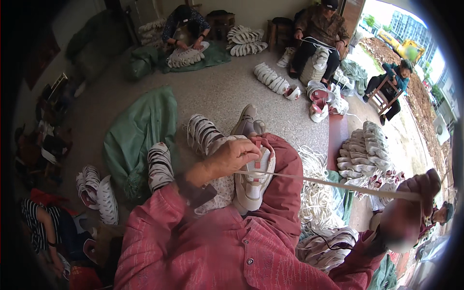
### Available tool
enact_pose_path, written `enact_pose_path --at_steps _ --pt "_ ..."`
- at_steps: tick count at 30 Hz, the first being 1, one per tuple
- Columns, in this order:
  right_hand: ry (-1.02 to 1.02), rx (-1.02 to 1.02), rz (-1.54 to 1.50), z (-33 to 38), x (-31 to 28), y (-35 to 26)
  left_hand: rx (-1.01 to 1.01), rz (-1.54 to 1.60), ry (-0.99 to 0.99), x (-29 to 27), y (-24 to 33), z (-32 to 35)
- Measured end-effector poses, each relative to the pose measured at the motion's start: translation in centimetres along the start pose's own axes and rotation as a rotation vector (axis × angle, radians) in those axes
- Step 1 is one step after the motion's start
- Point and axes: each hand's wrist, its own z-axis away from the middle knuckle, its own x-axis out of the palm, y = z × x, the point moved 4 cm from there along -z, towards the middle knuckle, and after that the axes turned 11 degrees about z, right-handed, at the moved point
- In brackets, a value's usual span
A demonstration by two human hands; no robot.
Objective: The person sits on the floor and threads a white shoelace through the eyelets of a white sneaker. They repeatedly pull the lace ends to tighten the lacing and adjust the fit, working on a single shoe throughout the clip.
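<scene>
A white and beige sneaker [251, 187] with red trim rests on my lap, its toe toward me. My left hand [234, 157] is closed at the shoe's tongue, with the fingertips pinched together there. From the shoe's eyelets a flat white shoelace [333, 182] runs taut to the right. Far out at the right, my right hand [410, 208], partly blurred, is closed in a fist around that lace. What lies under my left fingertips is partly hidden.
Loose white laces [316, 193] lie in a heap beside my right leg. Stacked shoe uppers [367, 152] stand beyond them, with more uppers [205, 133] by my left leg. A green sack [142, 130] lies at the left. Several people sit around working.
</scene>
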Motion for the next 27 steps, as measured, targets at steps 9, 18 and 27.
enact_pose_path --at_steps 9,18,27 --pt "-0.449 0.066 0.305 3.6 7.1 3.9 -0.241 -0.729 -0.312 6.0 -4.3 -1.7" --pt "-0.406 0.031 0.343 4.4 4.3 3.4 -0.652 0.472 -0.283 4.1 -2.9 -1.3" --pt "0.658 -0.004 -0.169 2.3 -18.0 4.4 -0.511 0.681 0.217 -17.6 6.8 11.3"
